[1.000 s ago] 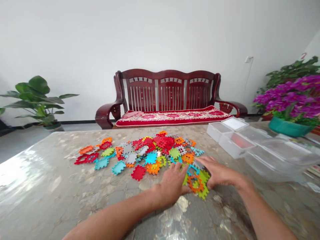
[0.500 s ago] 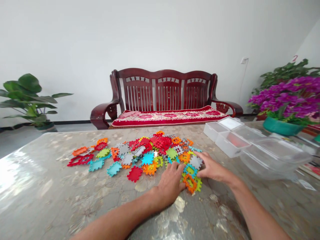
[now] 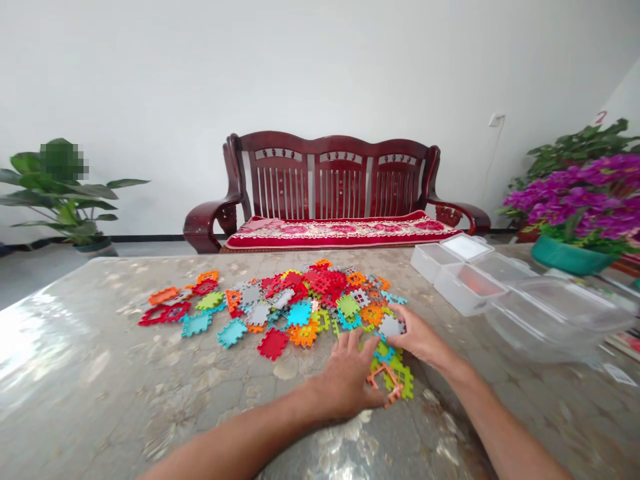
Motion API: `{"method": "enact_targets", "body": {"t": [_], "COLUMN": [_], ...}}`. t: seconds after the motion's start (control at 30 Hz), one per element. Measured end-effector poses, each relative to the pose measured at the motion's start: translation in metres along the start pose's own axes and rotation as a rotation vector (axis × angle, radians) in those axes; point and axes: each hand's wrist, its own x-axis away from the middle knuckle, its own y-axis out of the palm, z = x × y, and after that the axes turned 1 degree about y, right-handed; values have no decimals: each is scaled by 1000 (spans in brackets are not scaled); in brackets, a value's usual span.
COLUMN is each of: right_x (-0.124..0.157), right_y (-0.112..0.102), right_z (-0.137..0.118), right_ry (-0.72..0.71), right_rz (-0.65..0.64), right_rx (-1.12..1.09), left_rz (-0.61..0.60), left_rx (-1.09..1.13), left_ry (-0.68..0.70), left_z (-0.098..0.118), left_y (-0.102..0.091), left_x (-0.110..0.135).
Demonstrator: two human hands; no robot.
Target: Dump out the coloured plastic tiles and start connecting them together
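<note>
A heap of colourful interlocking plastic tiles (image 3: 320, 287) with notched edges lies on the table. My right hand (image 3: 415, 337) is at the heap's right end, its thumb and fingers pinching a grey tile (image 3: 390, 327). At the near side, my left hand (image 3: 353, 370) rests low with its fingers apart. Its thumb reaches the edge of an orange frame-shaped tile (image 3: 395, 390), which overlaps a lime-green tile (image 3: 407, 381). Just left of that hand a red tile (image 3: 273, 344) lies flat, and a bright blue tile (image 3: 299, 313) sits on the heap.
Clear plastic boxes (image 3: 465, 303) stand on the right of the table (image 3: 125, 393), one with something reddish inside. Behind them is a green pot (image 3: 573, 257) of purple flowers. A dark red wooden bench (image 3: 335, 180) stands beyond the table, and a leafy plant (image 3: 75, 200) at the left.
My right thumb and fingers have closed on the grey tile. My left hand has moved slightly nearer and right, and the orange frame tile has shifted nearer, showing more of the green one.
</note>
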Motion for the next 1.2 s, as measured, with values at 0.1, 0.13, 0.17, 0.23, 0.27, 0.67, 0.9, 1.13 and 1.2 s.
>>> {"method": "enact_targets", "body": {"t": [0.1, 0.13, 0.17, 0.23, 0.27, 0.67, 0.9, 1.13, 1.2], "right_x": [4, 5, 6, 7, 7, 11, 12, 11, 9], "right_y": [1, 2, 2, 2, 2, 1, 2, 6, 4], "right_z": [-2, -3, -3, -4, -4, -21, -25, -26, -34], "right_ry": [-6, -13, -24, -43, -47, -48, -44, -56, -65], "right_rz": [-32, -33, -29, -17, -14, -153, -285, -292, -262], "right_rx": [49, 69, 87, 105, 105, -209, -286, -246, -279], "left_rz": [78, 96, 111, 127, 129, 182, 201, 204, 233], "left_rx": [-58, -65, -66, -55, -43, 64, -3, 15, 69], "left_ry": [-6, -4, -2, -4, -9, -62, -74, -112, -112], "left_z": [3, 3, 3, 3, 2, -5, -6, -3, -7], "left_y": [13, 14, 15, 14, 13, 16, 13, 9, 9], "left_x": [-2, -3, -4, -6, -7, -17, -24, -26, -27]}}
